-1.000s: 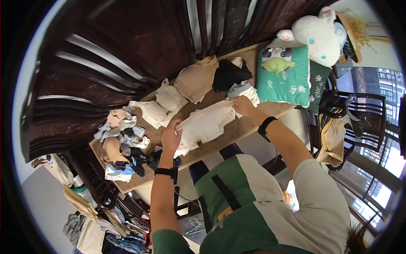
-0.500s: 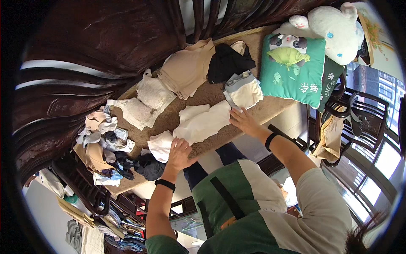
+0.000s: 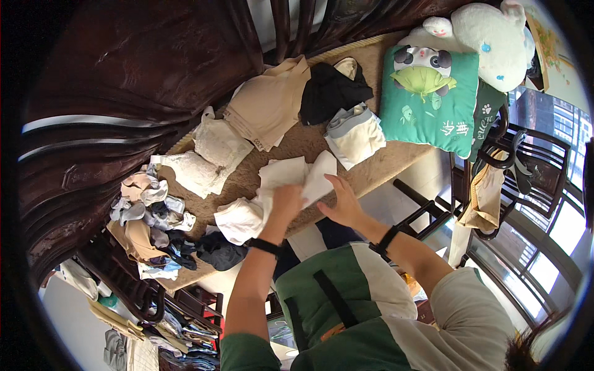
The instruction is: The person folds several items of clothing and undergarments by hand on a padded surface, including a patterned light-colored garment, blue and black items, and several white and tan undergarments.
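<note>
A white cloth garment point(image 3: 283, 173) lies on the brown plush seat cover in front of me, its right end point(image 3: 320, 177) raised and bent back over itself. My left hand point(image 3: 288, 205) is on top of the garment's near part, blurred, its fingertips hard to make out. Close to the right end, my right hand point(image 3: 343, 203) has thumb and fingers apart and nothing between them. Just left of the left hand lies a bunched white garment point(image 3: 240, 221). A folded white-and-grey garment point(image 3: 356, 133) rests beyond my right hand.
Lace bras point(image 3: 210, 154), beige garments point(image 3: 270, 102) and a black garment point(image 3: 335, 91) line the bench's back. A mixed heap of small clothes point(image 3: 154, 213) sits at left. A green panda cushion point(image 3: 427, 102) and white plush toy point(image 3: 495, 43) stand at right. The carved backrest point(image 3: 136, 55) rises behind.
The white garment's right end has come up and inward, away from the folded white-and-grey garment. My left hand has moved right over the cloth; my right hand has shifted nearer to me.
</note>
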The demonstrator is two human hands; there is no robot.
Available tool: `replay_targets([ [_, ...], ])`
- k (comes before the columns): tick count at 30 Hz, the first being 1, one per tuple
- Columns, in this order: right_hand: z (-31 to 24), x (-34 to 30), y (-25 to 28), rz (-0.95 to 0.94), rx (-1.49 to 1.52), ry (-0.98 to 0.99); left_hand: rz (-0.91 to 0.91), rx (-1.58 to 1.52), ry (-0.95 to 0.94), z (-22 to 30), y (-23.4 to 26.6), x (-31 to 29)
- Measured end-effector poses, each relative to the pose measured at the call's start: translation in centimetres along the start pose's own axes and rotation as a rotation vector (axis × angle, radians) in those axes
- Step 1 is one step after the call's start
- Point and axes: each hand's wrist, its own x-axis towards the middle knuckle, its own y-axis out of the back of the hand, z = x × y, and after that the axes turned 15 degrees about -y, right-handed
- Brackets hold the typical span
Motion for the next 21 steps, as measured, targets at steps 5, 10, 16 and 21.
replay_targets([
  [5,-1.8,-5.5,3.3,0.003,0.123,0.067,0.048,-0.587,-0.361,5.8,-0.8,-4.0],
  [10,1.0,-8.6,3.7,-0.558,0.12,-0.385,0.004,-0.784,-0.284,7.9,-1.2,-6.7],
  [16,-4.2,-2.7,3.8,-0.283,-0.173,-0.297,0.913,-0.639,-0.003,4.2,-0.9,-11.7],
  [21,-7.8,-0.1,-3.0,0.079,-0.322,0.111,1.159,-0.574,0.226,-2.5,-2.0,-19.4],
])
